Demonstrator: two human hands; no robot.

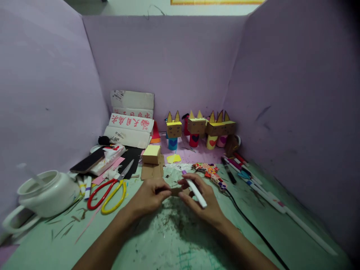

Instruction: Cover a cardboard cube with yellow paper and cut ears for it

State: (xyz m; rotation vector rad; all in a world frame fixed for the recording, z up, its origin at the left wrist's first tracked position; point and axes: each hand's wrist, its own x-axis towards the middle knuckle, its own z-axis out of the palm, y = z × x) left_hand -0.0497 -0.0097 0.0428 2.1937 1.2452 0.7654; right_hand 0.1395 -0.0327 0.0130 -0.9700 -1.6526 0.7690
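Note:
Both my hands meet over the green cutting mat (168,240) near the middle. My left hand (150,195) is closed in a pinch on a small brown cardboard piece (176,191). My right hand (204,198) also pinches that piece and holds a white marker pen (195,190) with a purple tip, which lies across its fingers. Just beyond my hands stand a cardboard block with a yellow top (152,154) and a colourful patterned paper strip (209,170).
Red and yellow scissors (108,191) and a white pot (46,193) lie left. Several cardboard animal figures (197,129) stand at the back wall, with folded boxes (131,125) and a phone (88,160). Marker pens (243,170) and a black cable (253,227) run right. Purple walls enclose the space.

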